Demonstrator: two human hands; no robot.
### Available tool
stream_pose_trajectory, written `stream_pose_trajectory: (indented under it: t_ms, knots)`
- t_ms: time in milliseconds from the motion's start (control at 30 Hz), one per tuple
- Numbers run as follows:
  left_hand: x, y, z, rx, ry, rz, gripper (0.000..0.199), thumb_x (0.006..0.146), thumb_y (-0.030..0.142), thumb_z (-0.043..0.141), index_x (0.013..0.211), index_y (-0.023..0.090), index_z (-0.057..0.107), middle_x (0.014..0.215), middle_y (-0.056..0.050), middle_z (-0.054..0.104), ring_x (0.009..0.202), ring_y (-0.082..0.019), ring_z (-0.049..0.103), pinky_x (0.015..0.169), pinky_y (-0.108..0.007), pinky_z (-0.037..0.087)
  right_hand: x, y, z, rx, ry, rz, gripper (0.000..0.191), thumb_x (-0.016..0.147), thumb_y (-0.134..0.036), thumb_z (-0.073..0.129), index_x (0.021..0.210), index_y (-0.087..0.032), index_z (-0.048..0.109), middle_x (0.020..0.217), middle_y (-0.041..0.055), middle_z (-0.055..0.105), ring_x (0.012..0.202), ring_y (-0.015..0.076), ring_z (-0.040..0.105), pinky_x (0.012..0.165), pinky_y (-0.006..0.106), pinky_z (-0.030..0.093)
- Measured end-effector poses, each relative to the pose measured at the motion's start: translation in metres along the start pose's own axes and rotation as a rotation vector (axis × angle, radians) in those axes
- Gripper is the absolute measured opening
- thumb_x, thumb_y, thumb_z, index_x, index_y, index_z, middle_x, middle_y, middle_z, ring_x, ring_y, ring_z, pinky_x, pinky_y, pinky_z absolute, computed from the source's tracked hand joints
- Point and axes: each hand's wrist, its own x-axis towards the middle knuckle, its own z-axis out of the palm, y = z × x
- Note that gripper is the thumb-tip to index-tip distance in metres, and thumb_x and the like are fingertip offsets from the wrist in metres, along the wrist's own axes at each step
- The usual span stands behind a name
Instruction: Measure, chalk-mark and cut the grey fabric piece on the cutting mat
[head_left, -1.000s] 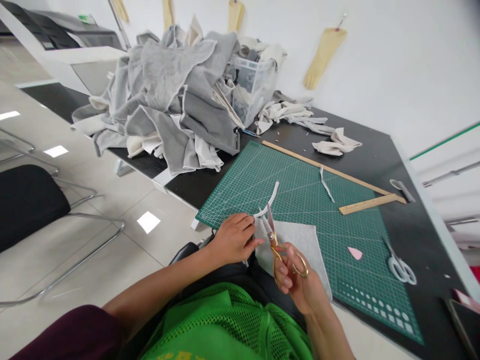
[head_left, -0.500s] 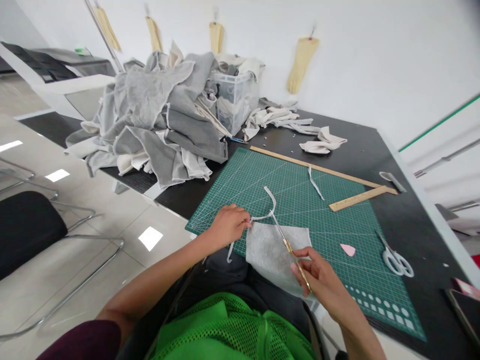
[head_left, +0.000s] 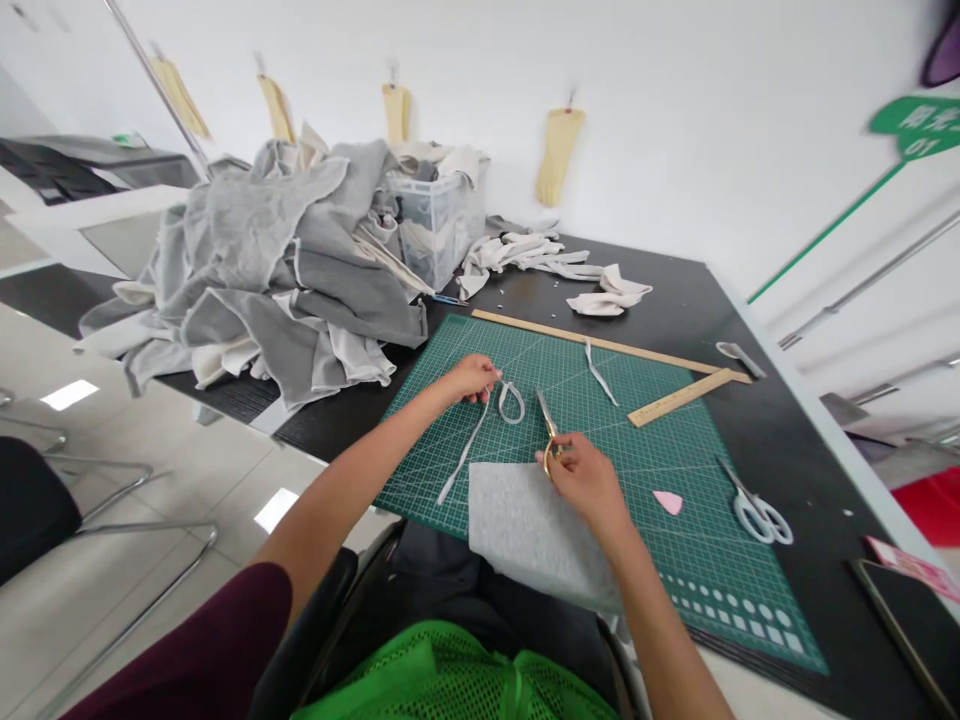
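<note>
Over the green cutting mat (head_left: 420, 460), my left hand (head_left: 474, 378) pinches a thin pale fabric strip (head_left: 463, 455). One end of it curls into a loop beside my fingers and the other trails toward the mat's near edge. Gold-handled scissors (head_left: 550, 425) are in my right hand (head_left: 589, 480), fingers around the handles, blades pointing away from me. Below that hand a grey fabric piece (head_left: 517, 520) lies across the mat's near edge and hangs over my lap. The strip is apart from this piece.
Another strip (head_left: 600, 372) and a pink scrap (head_left: 667, 502) lie on the mat. Wooden rulers (head_left: 679, 397) and white-handled scissors (head_left: 761, 518) are to the right, a phone (head_left: 907, 620) beyond. A grey fabric heap (head_left: 247, 240) and a clear bin (head_left: 435, 230) stand back left.
My left hand has moved forward with the strip, away from the grey piece. The scissors have drawn back from the strip. The grey piece now lies flatter, and the view has shifted.
</note>
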Motion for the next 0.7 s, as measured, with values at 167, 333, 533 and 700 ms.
stream_pose_trajectory:
  t_ms: [167, 333, 533, 700]
  knots:
    - [0.023, 0.006, 0.009, -0.364, 0.138, 0.101, 0.023, 0.094, 0.037, 0.067, 0.096, 0.016, 0.057, 0.072, 0.002, 0.062, 0.055, -0.007, 0.059, 0.053, -0.017, 0.049, 0.045, -0.006, -0.003, -0.002, 0.032, 0.021, 0.03, 0.077, -0.046, 0.076, 0.089, -0.023, 0.06, 0.054, -0.0034, 0.063, 0.045, 0.018, 0.057, 0.048, 0.027, 0.038]
    - [0.009, 0.002, 0.016, -0.552, 0.012, 0.18, 0.032, 0.088, 0.039, 0.076, 0.099, 0.009, 0.066, 0.08, -0.007, 0.069, 0.07, -0.013, 0.068, 0.07, -0.029, 0.059, 0.055, 0.002, -0.017, 0.139, -0.085, 0.03, 0.036, 0.083, -0.049, 0.069, 0.102, -0.019, 0.065, 0.063, 0.0008, 0.07, 0.053, 0.0196, 0.066, 0.053, 0.031, 0.052]
    - [0.001, 0.007, 0.02, -0.579, -0.164, 0.231, 0.038, 0.077, 0.039, 0.085, 0.098, 0.009, 0.074, 0.085, -0.009, 0.074, 0.069, -0.013, 0.066, 0.06, -0.023, 0.049, 0.041, 0.002, -0.03, -0.03, -0.029, -0.113, 0.03, 0.096, -0.04, 0.054, 0.103, -0.017, 0.072, 0.081, 0.0062, 0.075, 0.073, 0.0223, 0.072, 0.068, 0.033, 0.052]
    - [-0.006, 0.01, 0.026, -0.582, -0.244, 0.263, 0.041, 0.075, 0.042, 0.086, 0.099, 0.011, 0.074, 0.087, -0.008, 0.075, 0.065, -0.009, 0.061, 0.054, -0.02, 0.04, 0.032, -0.008, -0.029, -0.773, 0.186, -0.223, 0.021, 0.102, -0.031, 0.052, 0.103, -0.018, 0.069, 0.086, 0.0084, 0.076, 0.07, 0.022, 0.07, 0.057, 0.03, 0.034]
